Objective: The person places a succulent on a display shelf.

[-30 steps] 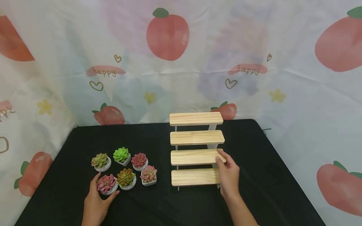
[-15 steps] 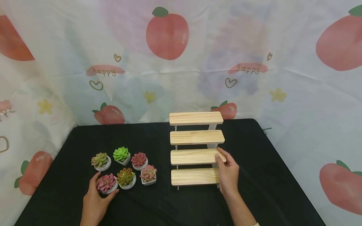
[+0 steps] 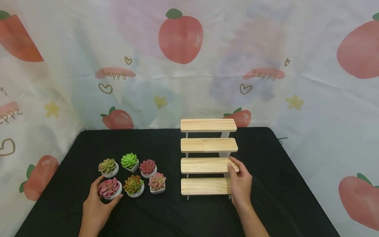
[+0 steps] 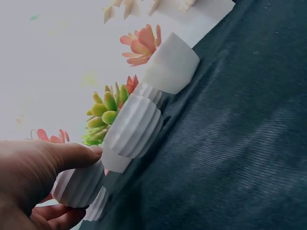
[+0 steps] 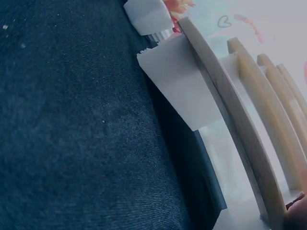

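My left hand (image 3: 95, 209) grips a pink succulent (image 3: 109, 187) in a round white pot, thumb on the near right side and fingers at the far left. The left wrist view shows the thumb over the ribbed white pot (image 4: 80, 186), fingertips curling beneath. On the right, a stepped wooden display stand (image 3: 204, 165) with several pale boards on white side supports stands upright. My right hand (image 3: 241, 186) pinches the right end of its second board from the bottom. Only a bit of that hand shows at the lower right corner in the right wrist view.
Beside the held pot stand an orange-green succulent (image 3: 134, 185), a pale pink one (image 3: 157, 182), a dark red one (image 3: 147, 168), a bright green one (image 3: 129, 161) and an olive one (image 3: 107, 167). Black cloth (image 3: 165, 217) covers the table; a fruit-print curtain (image 3: 142, 39) hangs behind.
My left hand and the pink succulent have shifted slightly left and back, widening the gap to the orange-green one. The right hand keeps its hold on the stand. The head view has turned slightly.
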Motion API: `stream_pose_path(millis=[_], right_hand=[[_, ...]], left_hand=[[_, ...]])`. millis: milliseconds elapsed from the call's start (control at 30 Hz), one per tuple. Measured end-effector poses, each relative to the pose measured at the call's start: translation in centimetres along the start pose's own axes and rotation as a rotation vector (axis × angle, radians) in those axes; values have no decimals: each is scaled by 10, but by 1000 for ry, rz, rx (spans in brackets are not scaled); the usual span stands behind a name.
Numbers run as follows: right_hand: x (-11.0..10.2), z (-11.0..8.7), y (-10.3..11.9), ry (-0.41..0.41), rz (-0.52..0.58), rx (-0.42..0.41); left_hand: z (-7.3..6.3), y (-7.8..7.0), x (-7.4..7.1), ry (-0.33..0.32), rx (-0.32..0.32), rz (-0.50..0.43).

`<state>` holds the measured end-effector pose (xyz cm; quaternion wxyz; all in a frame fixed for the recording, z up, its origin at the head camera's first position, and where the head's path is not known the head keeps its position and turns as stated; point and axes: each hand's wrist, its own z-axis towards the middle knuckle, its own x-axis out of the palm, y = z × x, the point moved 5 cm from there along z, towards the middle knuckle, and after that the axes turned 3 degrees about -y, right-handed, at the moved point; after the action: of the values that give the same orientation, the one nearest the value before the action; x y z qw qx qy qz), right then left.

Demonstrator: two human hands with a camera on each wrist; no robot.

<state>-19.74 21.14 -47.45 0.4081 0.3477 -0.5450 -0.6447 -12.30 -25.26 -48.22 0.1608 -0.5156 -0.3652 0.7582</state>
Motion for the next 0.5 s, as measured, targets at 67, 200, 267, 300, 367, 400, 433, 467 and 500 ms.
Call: stream_pose_path(millis=[67,200,267,300,367,400,433,467,500], right_hand=[[0,-1,-1,5,-4,10],[-1,-3,-2,11,-7,17],[-1,-3,-2,9,-10,9],[-1,-4,-2,7,-10,4],[-2,-3,-2,3,-10,-7],[-2,-3,-2,2,-8,-13],[-2,-3,-1,2,-5,-17],[-2,-3,-1,2,-2,-21],[-2,-3,0,3,2,-26]], left_hand=[[1,-2,-2,-11,8,0],[3,-8,-6,-24,13,10],[4,-12,-8,-36,25,4],[6,-15,-9,-45,35,0],[8,-19,-10,-58,53,-6],[10,-22,-11,-62,61,-8],[12,-23,-11,-64,66,-10],[13,-25,-12,-63,69,-13],[15,-26,-12,-63,69,-13]])
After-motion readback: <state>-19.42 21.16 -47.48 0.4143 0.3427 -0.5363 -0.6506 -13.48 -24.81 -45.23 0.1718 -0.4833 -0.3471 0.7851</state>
